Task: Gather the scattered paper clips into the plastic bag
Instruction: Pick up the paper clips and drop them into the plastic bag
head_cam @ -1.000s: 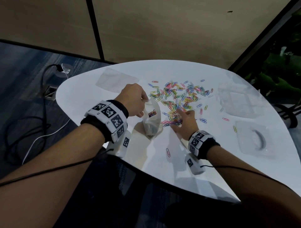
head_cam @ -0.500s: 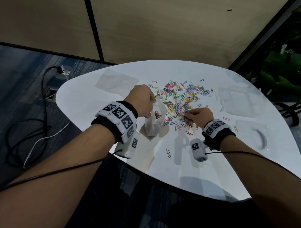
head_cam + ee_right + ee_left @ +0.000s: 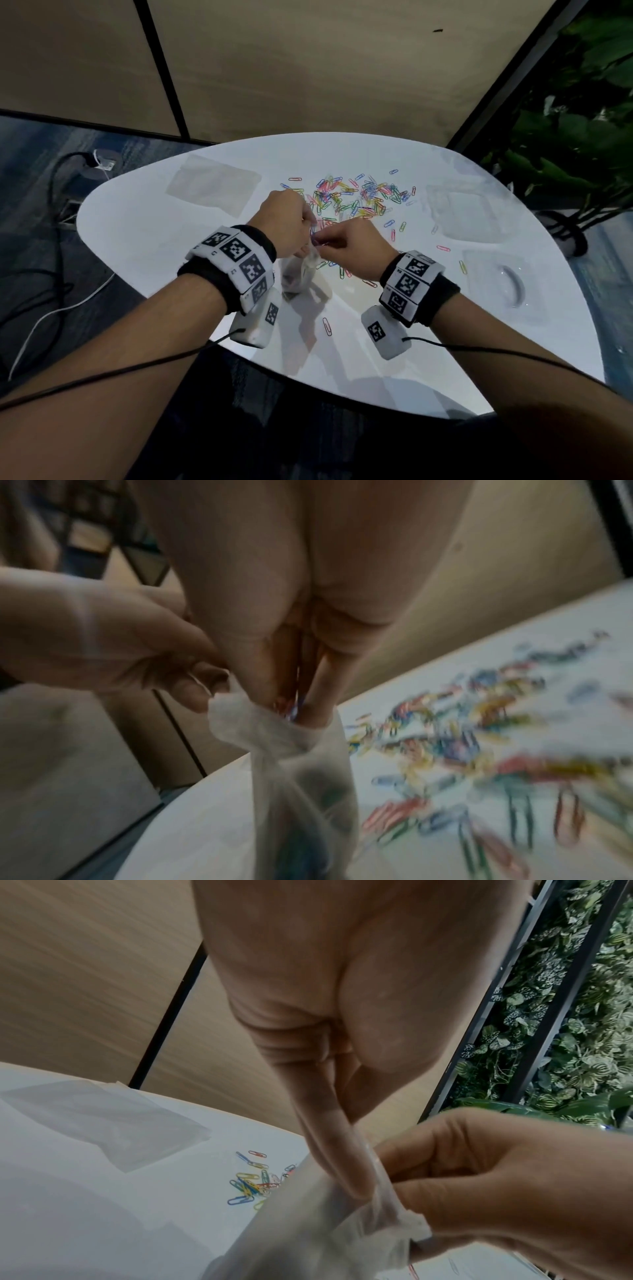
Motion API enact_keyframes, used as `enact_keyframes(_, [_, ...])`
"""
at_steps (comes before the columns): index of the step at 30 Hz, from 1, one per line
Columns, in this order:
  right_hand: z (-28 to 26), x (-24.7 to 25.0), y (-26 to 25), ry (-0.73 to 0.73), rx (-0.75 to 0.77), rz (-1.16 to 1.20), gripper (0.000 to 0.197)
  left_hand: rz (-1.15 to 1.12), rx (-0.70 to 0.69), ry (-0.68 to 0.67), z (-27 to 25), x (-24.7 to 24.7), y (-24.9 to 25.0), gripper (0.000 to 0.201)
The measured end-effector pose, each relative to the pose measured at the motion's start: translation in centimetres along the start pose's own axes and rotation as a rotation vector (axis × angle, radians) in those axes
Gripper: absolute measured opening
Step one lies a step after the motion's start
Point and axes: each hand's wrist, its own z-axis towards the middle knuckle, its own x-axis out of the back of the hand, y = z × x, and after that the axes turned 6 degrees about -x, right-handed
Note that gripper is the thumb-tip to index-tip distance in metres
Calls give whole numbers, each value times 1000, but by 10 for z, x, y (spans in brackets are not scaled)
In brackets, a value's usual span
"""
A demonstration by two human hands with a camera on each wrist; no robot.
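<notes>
A small clear plastic bag hangs upright over the white table, with some clips inside. My left hand pinches the bag's rim between thumb and fingers. My right hand is bunched at the bag's mouth, its fingertips pinching a few coloured clips just inside the opening. A heap of coloured paper clips lies scattered on the table just beyond both hands, also blurred in the right wrist view.
Stray clips lie near the hands, one close to the front edge and others to the right. Flat clear bags lie at the back left and at the right. A plant stands right of the table; cables cross the floor at the left.
My right hand left the heap with a pinch of clips and moved left and up to the bag's mouth. My left hand lifted the bag slightly and kept its hold.
</notes>
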Motion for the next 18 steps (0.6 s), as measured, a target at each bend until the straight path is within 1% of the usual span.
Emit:
enact_keyframes(1, [-1,5,-2,-34,26,-72,18,0,-4,-7,0,-1,1,25])
enact_keyframes(2, [-1,11,-3,-61,22,-59,21,-1,-5,-9,1,-1,1,24])
enact_keyframes(3, [-1,19,-2,-80,-11,44,21,-3,-4,-7,1,-1,1,23])
enact_keyframes(4, [0,29,1,-93,-59,206,21,-9,0,-2,2,-1,0,23])
enact_keyframes(5, [2,38,8,-78,-105,352,19,-18,5,1,2,0,0,24])
enact_keyframes(6, [5,46,19,-21,-154,447,18,-26,9,3,2,1,-1,24])
enact_keyframes(7, [10,53,35,76,-215,456,17,-32,12,4,2,1,-1,25])
enact_keyframes(8, [15,60,55,184,-291,355,19,-37,15,6,1,2,-1,25])
enact_keyframes(9, [21,65,78,263,-391,143,25,-41,17,8,1,3,-1,24])
enact_keyframes(10, [26,67,102,287,-520,-73,38,-42,18,11,1,5,-1,24])
enact_keyframes(11, [29,67,122,274,-643,-216,51,-39,17,13,0,6,-1,24])
enact_keyframes(12, [31,63,141,230,-741,-309,61,-37,19,18,1,8,-2,24])
enact_keyframes(13, [33,59,154,196,-800,-387,63,-36,22,22,1,9,-2,25])
enact_keyframes(15, [38,49,166,115,-802,-589,57,-33,20,28,2,11,-3,26])
enact_keyframes(16, [44,47,170,74,-751,-683,58,-32,19,28,2,12,-4,27])
enact_keyframes(18, [63,47,165,108,-644,-646,62,-32,19,32,3,13,-5,27])
